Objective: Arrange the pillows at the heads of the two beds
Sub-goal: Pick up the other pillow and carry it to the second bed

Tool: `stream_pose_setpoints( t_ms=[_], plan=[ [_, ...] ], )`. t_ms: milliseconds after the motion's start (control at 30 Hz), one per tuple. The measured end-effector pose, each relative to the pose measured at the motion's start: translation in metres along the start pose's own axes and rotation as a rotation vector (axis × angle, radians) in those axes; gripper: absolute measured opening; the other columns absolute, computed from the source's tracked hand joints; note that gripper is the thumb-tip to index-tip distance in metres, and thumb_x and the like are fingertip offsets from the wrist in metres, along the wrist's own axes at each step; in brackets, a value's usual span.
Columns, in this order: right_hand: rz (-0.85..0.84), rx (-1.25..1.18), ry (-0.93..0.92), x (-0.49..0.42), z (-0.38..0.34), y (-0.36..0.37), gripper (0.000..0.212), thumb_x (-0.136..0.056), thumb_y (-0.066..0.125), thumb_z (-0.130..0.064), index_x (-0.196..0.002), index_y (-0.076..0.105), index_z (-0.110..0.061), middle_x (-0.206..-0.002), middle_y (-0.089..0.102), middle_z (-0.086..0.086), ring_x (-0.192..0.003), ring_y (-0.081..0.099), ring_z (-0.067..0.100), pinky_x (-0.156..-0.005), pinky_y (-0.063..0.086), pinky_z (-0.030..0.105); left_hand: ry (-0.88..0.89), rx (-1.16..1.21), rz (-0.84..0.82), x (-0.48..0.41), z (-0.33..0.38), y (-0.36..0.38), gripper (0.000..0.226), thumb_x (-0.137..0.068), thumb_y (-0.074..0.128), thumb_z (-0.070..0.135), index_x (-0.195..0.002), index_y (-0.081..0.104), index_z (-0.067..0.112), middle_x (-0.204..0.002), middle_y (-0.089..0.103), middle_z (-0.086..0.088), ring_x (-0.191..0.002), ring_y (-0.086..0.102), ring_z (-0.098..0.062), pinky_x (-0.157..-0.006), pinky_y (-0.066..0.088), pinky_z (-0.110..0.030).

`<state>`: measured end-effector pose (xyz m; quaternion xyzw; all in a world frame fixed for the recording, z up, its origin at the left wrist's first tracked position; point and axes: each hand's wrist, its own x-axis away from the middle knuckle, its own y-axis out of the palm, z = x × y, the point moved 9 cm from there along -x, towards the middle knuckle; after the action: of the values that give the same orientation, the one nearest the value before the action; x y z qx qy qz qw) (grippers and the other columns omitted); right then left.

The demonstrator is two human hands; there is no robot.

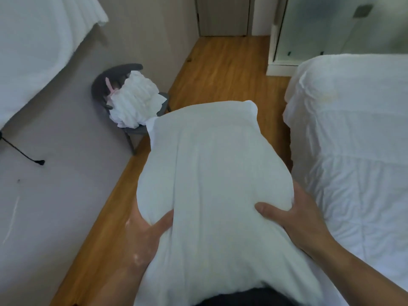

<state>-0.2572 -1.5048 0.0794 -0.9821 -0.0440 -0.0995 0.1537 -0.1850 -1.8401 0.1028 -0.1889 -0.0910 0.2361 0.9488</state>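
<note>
A large white pillow (pixel 212 177) is held lengthwise in front of me, above the wooden floor between a wall and a bed. My left hand (pixel 145 230) grips its left side, thumb pressed into the fabric. My right hand (pixel 289 215) grips its right side the same way. The near end of the pillow rests against my body. A bed with a rumpled white duvet (pixel 353 151) lies to the right, its edge touching my right forearm. White bedding (pixel 37 51) hangs at the upper left. A second white pillow (pixel 134 100) sits crumpled on a grey chair.
The grey chair (pixel 103 85) stands against the grey wall (pixel 66 173) ahead on the left. A strip of wooden floor (pixel 220 69) runs ahead to a closed door (pixel 223 16). A frosted glass partition (pixel 331 27) stands at the far right. A black cable (pixel 26 155) hangs down the wall.
</note>
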Motion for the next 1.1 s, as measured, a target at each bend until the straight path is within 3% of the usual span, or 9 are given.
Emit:
stream_pose_setpoints(
  t_ms=[100,233,333,467,567,667,767,900,1100],
  plan=[
    [0.062,-0.027,0.016,-0.043,-0.01,0.0,0.06,-0.07,0.088,-0.03,-0.106,0.047,-0.055,-0.09,0.06,-0.053,-0.088,0.058,-0.026,-0.063,0.047,0.005,0.053,-0.001,-0.112,-0.066,0.017,0.023,0.113,-0.044,0.075,0.06,-0.146,0.04,0.026,-0.138,0.053,0.008,-0.123,0.05,-0.013,-0.105,0.036,-0.036],
    [0.128,-0.074,0.044,-0.114,-0.019,-0.004,0.06,-0.072,0.087,-0.02,-0.105,0.049,-0.052,-0.086,0.059,-0.055,-0.084,0.058,-0.028,-0.063,0.042,-0.004,0.086,-0.012,-0.165,-0.152,0.034,0.063,0.115,-0.042,0.071,0.063,-0.146,0.039,0.024,-0.142,0.051,0.004,-0.125,0.048,-0.016,-0.101,0.034,-0.032],
    [0.158,-0.096,0.053,-0.176,-0.023,-0.012,0.06,-0.07,0.088,-0.03,-0.112,0.051,-0.054,-0.095,0.062,-0.051,-0.088,0.06,-0.025,-0.066,0.048,0.004,0.121,-0.041,-0.188,-0.217,0.057,0.1,0.112,-0.045,0.073,0.059,-0.146,0.04,0.025,-0.136,0.052,0.007,-0.122,0.048,-0.012,-0.096,0.034,-0.028],
    [0.195,-0.122,0.09,-0.262,-0.037,-0.039,0.072,-0.06,0.089,-0.045,-0.126,0.061,-0.039,-0.109,0.074,-0.026,-0.095,0.069,-0.007,-0.084,0.054,0.027,0.123,-0.049,-0.212,-0.298,0.095,0.153,0.113,-0.042,0.071,0.061,-0.145,0.04,0.027,-0.124,0.049,0.02,-0.116,0.044,-0.007,-0.096,0.034,-0.027],
    [0.205,-0.118,0.097,-0.323,-0.05,-0.059,0.078,-0.054,0.087,-0.052,-0.126,0.061,-0.037,-0.109,0.074,-0.024,-0.096,0.07,-0.004,-0.086,0.055,0.031,0.112,-0.046,-0.226,-0.355,0.116,0.191,0.114,-0.041,0.071,0.06,-0.144,0.041,0.021,-0.116,0.047,0.025,-0.112,0.043,-0.006,-0.085,0.034,-0.013],
    [0.238,-0.133,0.112,-0.38,-0.057,-0.075,0.078,-0.053,0.087,-0.052,-0.126,0.061,-0.037,-0.109,0.074,-0.025,-0.095,0.071,-0.004,-0.083,0.055,0.029,0.089,-0.032,-0.248,-0.408,0.134,0.227,0.117,-0.037,0.065,0.064,-0.144,0.039,0.024,-0.115,0.044,0.026,-0.111,0.041,-0.004,-0.088,0.03,-0.017],
    [0.269,-0.123,0.117,-0.442,-0.063,-0.089,0.074,-0.059,0.09,-0.045,-0.127,0.061,-0.04,-0.111,0.074,-0.024,-0.098,0.07,-0.003,-0.087,0.055,0.033,0.096,-0.028,-0.245,-0.466,0.15,0.265,0.109,-0.034,0.062,0.064,-0.135,0.035,0.034,-0.106,0.037,0.039,-0.1,0.044,0.005,-0.084,0.029,-0.008],
    [0.325,-0.132,0.132,-0.531,-0.068,-0.106,0.071,-0.064,0.09,-0.04,-0.128,0.06,-0.041,-0.112,0.073,-0.027,-0.099,0.069,-0.005,-0.088,0.054,0.032,0.097,-0.033,-0.309,-0.561,0.165,0.323,0.12,-0.036,0.067,0.066,-0.143,0.04,0.019,-0.124,0.049,0.011,-0.117,0.045,-0.014,-0.096,0.03,-0.028],
    [0.456,-0.126,0.137,-0.655,-0.092,-0.133,0.067,-0.061,0.088,-0.043,-0.121,0.06,-0.041,-0.102,0.067,-0.042,-0.091,0.065,-0.017,-0.08,0.05,0.02,0.127,-0.055,-0.447,-0.697,0.205,0.406,0.125,-0.037,0.069,0.07,-0.149,0.034,0.025,-0.144,0.05,0.002,-0.132,0.047,-0.027,-0.108,0.035,-0.042]
  ],
)
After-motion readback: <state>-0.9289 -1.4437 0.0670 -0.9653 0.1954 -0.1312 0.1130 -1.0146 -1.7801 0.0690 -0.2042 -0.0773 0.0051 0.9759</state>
